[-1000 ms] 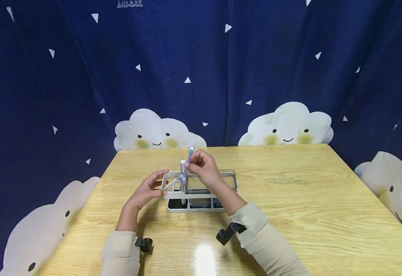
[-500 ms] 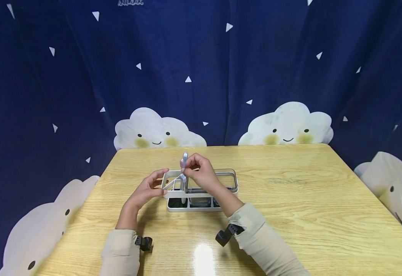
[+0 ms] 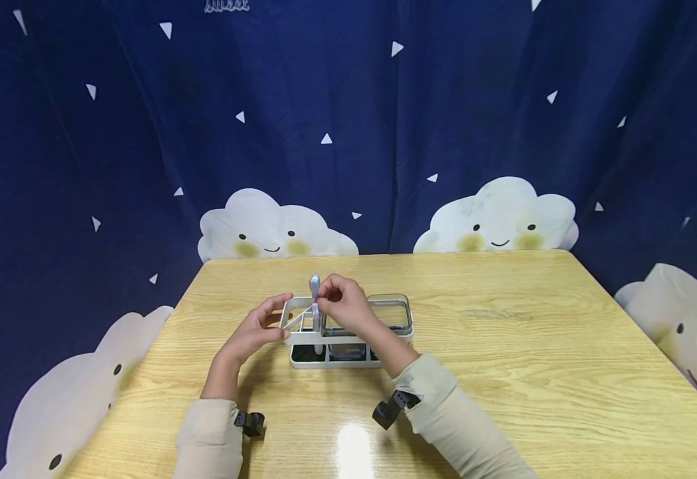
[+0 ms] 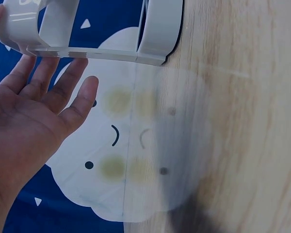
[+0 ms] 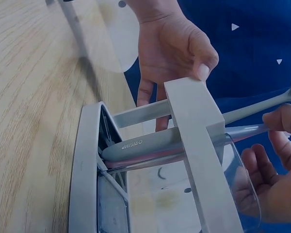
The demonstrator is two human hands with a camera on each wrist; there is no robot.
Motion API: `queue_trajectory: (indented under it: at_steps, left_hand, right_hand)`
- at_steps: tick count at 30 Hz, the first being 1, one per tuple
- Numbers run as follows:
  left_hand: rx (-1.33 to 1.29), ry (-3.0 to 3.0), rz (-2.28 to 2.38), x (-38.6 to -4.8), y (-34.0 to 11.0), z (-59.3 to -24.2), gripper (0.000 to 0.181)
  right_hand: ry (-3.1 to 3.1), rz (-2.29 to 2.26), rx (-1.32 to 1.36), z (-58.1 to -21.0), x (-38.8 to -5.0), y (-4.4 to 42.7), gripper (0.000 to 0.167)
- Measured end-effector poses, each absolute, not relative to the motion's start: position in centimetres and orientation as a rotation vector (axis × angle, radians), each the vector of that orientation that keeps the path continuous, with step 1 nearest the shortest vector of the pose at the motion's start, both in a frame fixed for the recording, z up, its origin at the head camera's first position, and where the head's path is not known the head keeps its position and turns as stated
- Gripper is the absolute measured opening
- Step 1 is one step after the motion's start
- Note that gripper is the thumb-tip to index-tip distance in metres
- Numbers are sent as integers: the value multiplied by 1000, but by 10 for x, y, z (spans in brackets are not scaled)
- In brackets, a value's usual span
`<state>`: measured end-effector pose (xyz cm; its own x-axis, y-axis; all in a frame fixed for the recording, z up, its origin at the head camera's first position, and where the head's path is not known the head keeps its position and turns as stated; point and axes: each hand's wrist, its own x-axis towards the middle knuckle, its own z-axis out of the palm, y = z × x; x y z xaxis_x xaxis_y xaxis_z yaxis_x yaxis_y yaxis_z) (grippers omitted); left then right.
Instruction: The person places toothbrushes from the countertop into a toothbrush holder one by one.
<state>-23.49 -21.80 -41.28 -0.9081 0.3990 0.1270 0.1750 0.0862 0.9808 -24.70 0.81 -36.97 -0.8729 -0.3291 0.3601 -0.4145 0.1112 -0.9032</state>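
Note:
A white toothbrush holder (image 3: 306, 338) stands upright on the table. My left hand (image 3: 259, 324) grips its left end, thumb on the near side and fingers behind; the left wrist view shows these fingers (image 4: 72, 77) at the rim. A grey toothbrush (image 5: 145, 145) with lettering on its handle stands in the left part. My right hand (image 3: 348, 306) pinches a second, purplish see-through toothbrush (image 5: 247, 131) near the top. Its handle runs down through the upper frame beside the grey one. The head of this held toothbrush (image 3: 315, 285) rises above the holder.
Clear cups (image 3: 346, 351) sit in the holder's other sections, partly hidden by the right hand and forearm. A wooden table (image 3: 504, 346) lies around it. Behind hangs a dark blue curtain (image 3: 300, 100) with clouds and triangles.
My right hand has moved left and down with the purplish toothbrush, which has sunk into the holder and become more upright. The left hand has stayed on the holder's left end.

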Motion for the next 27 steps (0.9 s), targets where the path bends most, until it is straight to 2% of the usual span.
queue_trajectory:
  at_steps: [8,19,27]
  left_hand:
    - [588,2177,1935,-233,-220,-415,73]
    - [576,2179,1943,-233,-218,-415,72]
    - [580,2242,1861,-232,-209,-409,72]
  right_hand:
    - [-2423,1776,741,-370,-245,7,12]
    - [-2495,1766,779,-371,-244,12,6]
    - [-2445,1819,687,-365,-237,34,7]
